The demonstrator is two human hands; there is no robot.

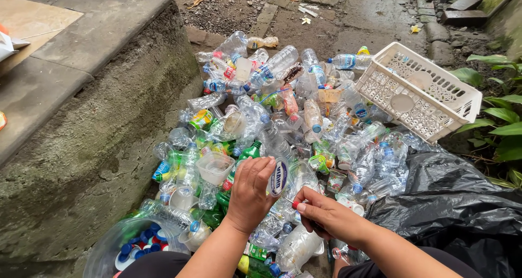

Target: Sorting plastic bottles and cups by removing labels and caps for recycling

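Bottle (278,177) upright between both hands, slightly tilted.

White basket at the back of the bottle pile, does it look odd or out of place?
Yes. The white basket lies tipped on its side at the pile's far right edge, its open face turned toward the bottles, so it cannot hold anything as it sits.

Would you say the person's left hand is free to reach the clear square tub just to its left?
Probably not at once: the left hand is gripping a clear bottle. The clear square tub lies uncovered atop the pile, so the path looks open.
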